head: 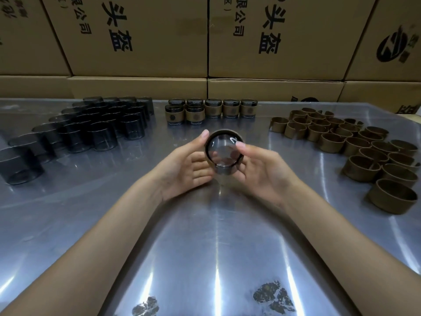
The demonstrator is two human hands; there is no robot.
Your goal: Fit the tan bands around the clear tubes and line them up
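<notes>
I hold one clear tube (224,150) between both hands above the middle of the metal table, its open end facing me. A tan band (224,132) sits around its upper rim. My left hand (189,163) cups the tube's left side with the thumb on the rim. On the right side, my right hand (262,167) grips it with the thumb across the top. Bare clear tubes (91,128) stand in rows at the left. Loose tan bands (355,147) lie grouped at the right. Banded tubes (213,110) stand lined up at the back centre.
Stacked cardboard boxes (205,42) with printed characters form a wall behind the metal table (205,236). Two dark stains (273,297) mark the table near its front edge.
</notes>
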